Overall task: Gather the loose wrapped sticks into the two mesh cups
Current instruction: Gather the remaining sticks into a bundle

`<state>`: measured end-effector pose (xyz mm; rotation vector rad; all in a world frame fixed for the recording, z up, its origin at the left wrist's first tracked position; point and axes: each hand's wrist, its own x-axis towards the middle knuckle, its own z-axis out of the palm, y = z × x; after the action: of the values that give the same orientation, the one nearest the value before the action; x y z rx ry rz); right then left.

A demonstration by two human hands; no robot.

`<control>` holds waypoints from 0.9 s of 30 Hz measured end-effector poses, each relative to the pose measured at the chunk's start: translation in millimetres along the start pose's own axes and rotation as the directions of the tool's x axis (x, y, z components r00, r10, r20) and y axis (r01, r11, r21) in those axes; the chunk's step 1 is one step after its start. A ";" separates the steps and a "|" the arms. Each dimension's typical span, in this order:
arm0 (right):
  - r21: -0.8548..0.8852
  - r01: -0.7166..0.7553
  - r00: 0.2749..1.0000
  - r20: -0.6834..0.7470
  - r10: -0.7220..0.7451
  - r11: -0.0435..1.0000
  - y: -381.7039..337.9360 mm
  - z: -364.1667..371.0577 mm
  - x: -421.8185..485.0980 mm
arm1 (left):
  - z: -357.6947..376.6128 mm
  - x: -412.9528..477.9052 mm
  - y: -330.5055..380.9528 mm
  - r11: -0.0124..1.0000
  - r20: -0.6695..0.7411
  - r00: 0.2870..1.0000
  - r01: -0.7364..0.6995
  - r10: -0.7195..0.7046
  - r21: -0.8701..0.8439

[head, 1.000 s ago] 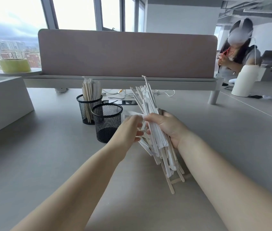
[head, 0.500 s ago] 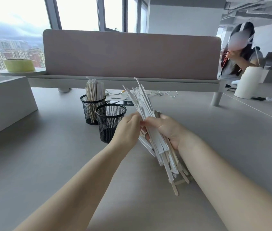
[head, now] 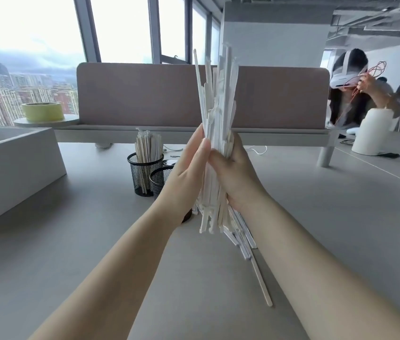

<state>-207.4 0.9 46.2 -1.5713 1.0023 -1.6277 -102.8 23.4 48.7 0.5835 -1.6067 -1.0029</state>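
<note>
Stick bundle (head: 215,114) is now raised upright, no longer tilted: gripped by right hand (head: 235,177), pressed flat-palmed by left hand (head: 184,177). Drop into front cup (head: 157,179) is judged next.

sticks (head: 215,119): white paper wrap | cups (head: 142,174): black wire mesh | table (head: 83,241): matt grey

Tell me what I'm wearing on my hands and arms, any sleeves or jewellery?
The left hand and right hand are bare, without gloves or visible rings. The left forearm and right forearm are bare too: no sleeves, watch or bracelet in view.
</note>
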 end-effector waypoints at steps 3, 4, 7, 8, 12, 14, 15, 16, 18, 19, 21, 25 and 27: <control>-0.019 0.050 0.999 0.006 -0.050 0.999 9.7 5.0 -6.1 | -2.7 -1.0 -2.4 0.999 0.023 0.998 -0.052 0.053 -0.013; -0.025 0.061 0.998 0.008 -0.061 0.998 12.2 6.9 -7.6 | -3.8 0.5 -2.9 0.998 0.022 0.998 -0.060 0.060 -0.010; -0.032 0.087 0.996 0.028 -0.086 0.996 18.3 12.2 -8.4 | -5.9 6.1 -1.3 0.997 -0.038 0.997 -0.064 0.066 0.045; -0.042 0.100 0.994 0.038 -0.099 0.994 19.3 13.4 -8.6 | -5.9 8.0 -0.7 0.996 -0.060 0.996 -0.059 0.063 0.066; -0.093 0.120 0.992 0.051 -0.116 0.988 25.1 16.7 -8.7 | -3.2 12.1 -7.4 0.990 -0.130 0.991 -0.013 0.031 0.138; -0.137 0.114 0.993 0.043 -0.109 0.984 28.6 17.6 -8.6 | -1.9 12.0 -13.8 0.988 -0.147 0.989 0.012 0.011 0.156; -0.156 0.115 0.993 0.037 -0.110 0.981 30.3 17.5 -9.2 | -1.5 11.3 -15.7 0.986 -0.157 0.987 0.016 0.011 0.165; -0.165 0.118 0.993 0.040 -0.113 0.979 30.7 17.4 -10.6 | -1.2 11.0 -17.3 0.986 -0.168 0.986 0.015 0.013 0.164; -0.184 0.128 0.991 0.056 -0.119 0.975 31.7 16.5 -13.8 | 0.0 10.8 -17.9 0.988 -0.194 0.981 0.013 0.017 0.152; -0.193 0.125 0.992 0.061 -0.115 0.973 32.6 16.1 -15.4 | 0.5 11.0 -17.7 0.988 -0.211 0.977 0.018 0.014 0.151; -0.188 0.105 0.994 0.063 -0.094 0.977 31.6 15.5 -19.5 | 2.3 11.5 -12.9 0.989 -0.254 0.967 0.036 0.001 0.143; -0.198 0.077 0.995 0.070 -0.065 0.977 33.8 15.5 -23.8 | -0.7 18.6 1.3 0.994 -0.343 0.938 0.075 -0.043 0.078; -0.206 0.071 0.995 0.079 -0.055 0.976 35.0 18.5 -25.0 | -3.8 23.1 6.0 0.994 -0.363 0.928 0.102 -0.084 0.031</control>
<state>-189.1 3.8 3.2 -1.8052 1.1246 -1.5347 -104.8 7.0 66.3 0.8336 -1.2880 -0.8668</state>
